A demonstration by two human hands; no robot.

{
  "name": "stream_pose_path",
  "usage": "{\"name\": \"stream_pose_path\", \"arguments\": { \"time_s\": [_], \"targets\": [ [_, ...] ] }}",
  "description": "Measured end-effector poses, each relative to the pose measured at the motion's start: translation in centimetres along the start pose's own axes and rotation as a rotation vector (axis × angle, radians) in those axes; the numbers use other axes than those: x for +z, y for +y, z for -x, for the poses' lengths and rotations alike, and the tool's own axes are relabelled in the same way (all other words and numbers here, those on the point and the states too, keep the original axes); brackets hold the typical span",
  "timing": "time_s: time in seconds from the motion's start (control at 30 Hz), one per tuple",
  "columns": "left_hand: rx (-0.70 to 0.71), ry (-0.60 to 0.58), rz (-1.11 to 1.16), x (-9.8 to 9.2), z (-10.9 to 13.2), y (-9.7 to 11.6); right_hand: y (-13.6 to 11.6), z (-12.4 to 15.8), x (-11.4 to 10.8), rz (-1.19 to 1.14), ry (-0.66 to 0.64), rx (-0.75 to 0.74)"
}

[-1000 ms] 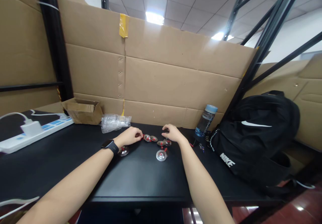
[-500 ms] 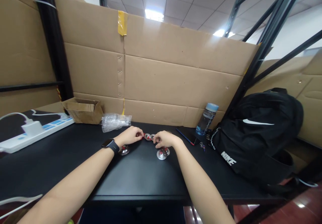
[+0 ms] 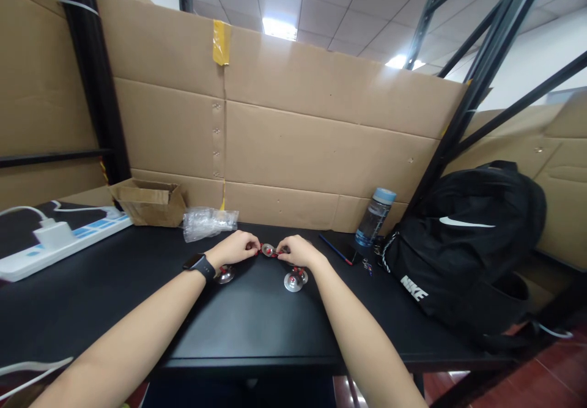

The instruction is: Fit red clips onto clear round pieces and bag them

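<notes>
Small silver discs on a red strand [image 3: 268, 250] stretch between my two hands over the black tabletop. My left hand [image 3: 235, 248], with a dark watch on its wrist, is closed in a pinch on the strand's left part. At its right part, the bent fingers of my right hand [image 3: 297, 251] are closed on the strand. Below the right hand hang or lie larger silver discs with red parts [image 3: 293, 281]. Another silver disc [image 3: 225, 274] shows beneath my left wrist, partly covered. I cannot tell how the discs are joined.
Behind the hands are crumpled clear plastic [image 3: 208, 223] and a cardboard box [image 3: 149, 203], with a white power strip [image 3: 68, 244] at left. To the right are a blue-and-red pen [image 3: 336, 249], a phone [image 3: 352, 255], keys [image 3: 367, 266], a water bottle [image 3: 373, 219] and a black backpack [image 3: 463, 243].
My right hand has shifted slightly, its fingers now gathered more tightly at the strand. Fewer small discs show between the hands. The left hand keeps its pinch, and the whole view has shifted a little.
</notes>
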State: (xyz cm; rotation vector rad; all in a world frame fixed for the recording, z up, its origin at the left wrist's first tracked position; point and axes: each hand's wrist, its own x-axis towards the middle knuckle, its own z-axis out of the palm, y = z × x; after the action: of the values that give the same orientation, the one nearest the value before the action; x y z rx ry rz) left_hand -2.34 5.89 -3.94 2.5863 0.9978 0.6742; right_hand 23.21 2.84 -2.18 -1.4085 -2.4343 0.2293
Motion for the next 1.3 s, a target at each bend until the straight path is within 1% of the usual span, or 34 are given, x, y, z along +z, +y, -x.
{"name": "stream_pose_path", "arguments": {
  "time_s": [0.07, 0.13, 0.2, 0.3, 0.43, 0.67, 0.93, 1.07, 1.2, 1.27, 1.3],
  "targets": [
    [0.013, 0.011, -0.006, -0.2, 0.0, 0.3, -0.1, -0.1, -0.1, -0.022, 0.06, 0.005],
    [0.019, 0.038, 0.015, -0.4, 0.0, 0.8, -0.2, -0.1, -0.4, -0.065, 0.147, -0.001],
    [0.009, 0.083, 0.067, -0.6, -0.1, 1.4, -0.4, -0.2, -0.7, -0.122, 0.209, -0.046],
    [-0.005, 0.132, 0.148, -0.6, -0.3, 2.4, -0.8, -0.3, -1.0, -0.199, 0.233, -0.161],
    [0.015, 0.098, 0.204, -0.1, -0.5, 3.1, -1.3, -0.3, -1.3, -0.238, 0.24, -0.236],
    [0.015, 0.0, 0.38, -0.3, -0.5, 3.4, -1.6, -0.2, -1.5, -0.357, 0.178, -0.256],
    [-0.016, -0.022, 0.621, 0.1, -0.8, 3.4, -1.7, -0.4, -1.1, -0.526, 0.186, -0.257],
    [-0.011, -0.018, 0.614, 0.5, -0.8, 3.1, -1.7, -0.5, -0.9, -0.575, 0.141, -0.239],
    [-0.007, 0.013, 0.53, 0.9, -0.8, 2.8, -1.4, -0.5, -0.9, -0.627, 0.062, -0.22],
    [-0.005, 0.024, 0.53, 1.1, -0.9, 2.7, -1.3, -0.5, -1.0, -0.617, 0.055, -0.227],
    [-0.003, 0.018, 0.565, 1.1, -0.9, 2.7, -1.4, -0.5, -1.1, -0.604, 0.065, -0.237]
  ]
}}
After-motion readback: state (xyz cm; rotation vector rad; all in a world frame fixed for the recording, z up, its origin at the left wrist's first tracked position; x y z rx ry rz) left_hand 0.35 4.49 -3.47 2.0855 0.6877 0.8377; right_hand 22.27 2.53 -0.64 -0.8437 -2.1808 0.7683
